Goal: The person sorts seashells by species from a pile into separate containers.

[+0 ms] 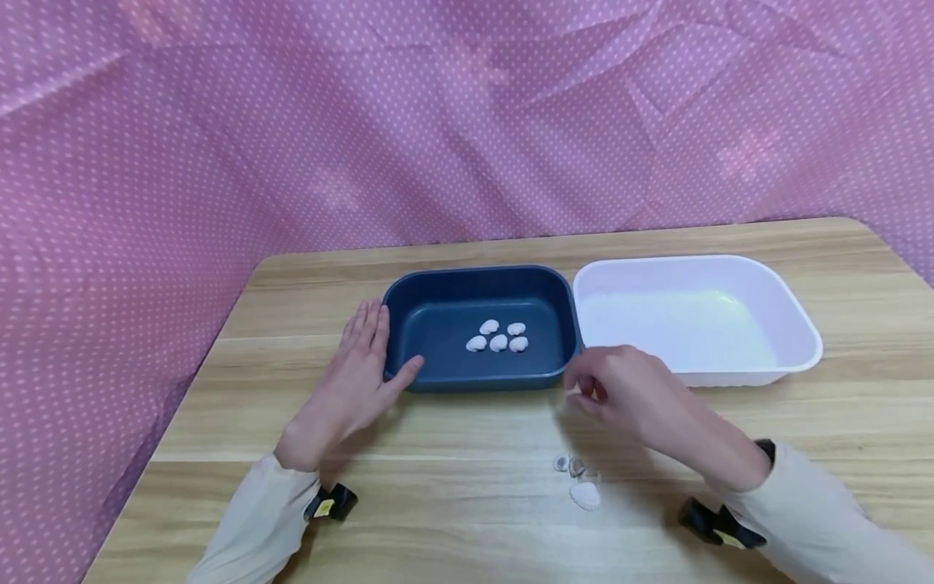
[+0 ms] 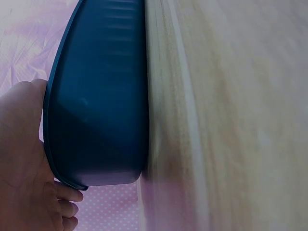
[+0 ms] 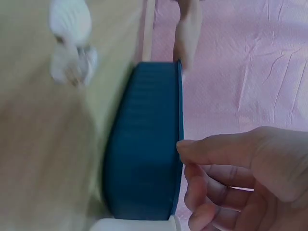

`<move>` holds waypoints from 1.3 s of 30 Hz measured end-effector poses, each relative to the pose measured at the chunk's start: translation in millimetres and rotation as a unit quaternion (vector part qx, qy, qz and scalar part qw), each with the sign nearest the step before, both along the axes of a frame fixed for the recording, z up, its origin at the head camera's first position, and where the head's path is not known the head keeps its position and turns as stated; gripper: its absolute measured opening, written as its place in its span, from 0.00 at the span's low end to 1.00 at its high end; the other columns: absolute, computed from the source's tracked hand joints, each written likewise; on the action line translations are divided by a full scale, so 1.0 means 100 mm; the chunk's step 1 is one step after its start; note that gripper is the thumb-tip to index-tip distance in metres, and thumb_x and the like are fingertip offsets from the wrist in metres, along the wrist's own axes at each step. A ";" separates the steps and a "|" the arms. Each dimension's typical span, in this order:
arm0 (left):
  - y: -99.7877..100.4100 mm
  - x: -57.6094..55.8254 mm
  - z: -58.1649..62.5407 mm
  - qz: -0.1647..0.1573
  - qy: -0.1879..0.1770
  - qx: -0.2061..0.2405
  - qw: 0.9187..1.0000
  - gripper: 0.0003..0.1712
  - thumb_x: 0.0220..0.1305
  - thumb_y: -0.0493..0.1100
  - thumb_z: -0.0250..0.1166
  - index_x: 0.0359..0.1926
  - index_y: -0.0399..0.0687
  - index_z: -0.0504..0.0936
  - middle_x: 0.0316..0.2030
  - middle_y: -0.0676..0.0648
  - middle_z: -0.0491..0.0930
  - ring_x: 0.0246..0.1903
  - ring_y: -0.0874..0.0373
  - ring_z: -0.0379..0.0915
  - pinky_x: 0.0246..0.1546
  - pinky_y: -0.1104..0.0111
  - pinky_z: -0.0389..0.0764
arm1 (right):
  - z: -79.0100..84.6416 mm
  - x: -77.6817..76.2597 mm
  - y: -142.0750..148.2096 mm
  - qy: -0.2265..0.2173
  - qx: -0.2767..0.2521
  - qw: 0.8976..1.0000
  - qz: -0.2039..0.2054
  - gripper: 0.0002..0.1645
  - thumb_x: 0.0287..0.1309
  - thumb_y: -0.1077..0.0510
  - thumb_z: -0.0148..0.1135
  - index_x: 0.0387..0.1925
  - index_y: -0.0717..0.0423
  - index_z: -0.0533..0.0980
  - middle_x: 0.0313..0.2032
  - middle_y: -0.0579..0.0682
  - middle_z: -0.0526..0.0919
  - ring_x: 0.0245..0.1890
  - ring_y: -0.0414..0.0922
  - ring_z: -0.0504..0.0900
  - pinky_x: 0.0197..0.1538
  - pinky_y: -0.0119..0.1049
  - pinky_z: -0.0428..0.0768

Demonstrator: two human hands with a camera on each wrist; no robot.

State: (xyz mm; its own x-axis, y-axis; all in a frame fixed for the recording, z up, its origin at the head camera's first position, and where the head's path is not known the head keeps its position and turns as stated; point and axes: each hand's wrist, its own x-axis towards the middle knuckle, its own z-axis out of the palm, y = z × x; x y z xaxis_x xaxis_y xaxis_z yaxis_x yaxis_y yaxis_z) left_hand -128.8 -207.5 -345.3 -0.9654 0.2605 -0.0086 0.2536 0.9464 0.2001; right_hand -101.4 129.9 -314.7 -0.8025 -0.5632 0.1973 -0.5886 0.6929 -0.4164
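Note:
My left hand (image 1: 350, 377) lies against the left end of a dark blue tray (image 1: 481, 381), fingers straight along the outside and thumb over the front rim. Inside that tray sit several small white seashells (image 1: 499, 343) in two short rows. At its front right corner hovers my right hand (image 1: 635, 397), thumb and fingers curled toward each other; I cannot tell whether a shell is between the fingertips. In the right wrist view the thumb (image 3: 207, 150) overlaps the tray's rim. Nearer me on the table is a small group of shells (image 1: 584, 495), the front one white and ribbed.
A white tray (image 1: 744, 378) stands right beside the blue one, their rims close together. Both rest on a wood-grain table (image 1: 241, 405). Behind and to the left hangs a pink dotted cloth (image 1: 438, 122). Black cameras (image 1: 332, 503) are strapped at both wrists.

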 end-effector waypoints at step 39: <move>-0.01 -0.01 -0.01 -0.003 0.004 0.002 1.000 0.55 0.68 0.72 0.39 0.74 0.34 0.36 0.75 0.38 0.31 0.74 0.47 0.22 0.72 0.53 0.37 | -0.35 0.27 0.17 -0.109 0.092 0.963 0.227 0.13 0.52 0.62 0.69 0.39 0.44 0.80 0.37 0.34 0.71 0.37 0.32 0.69 0.41 0.29 0.75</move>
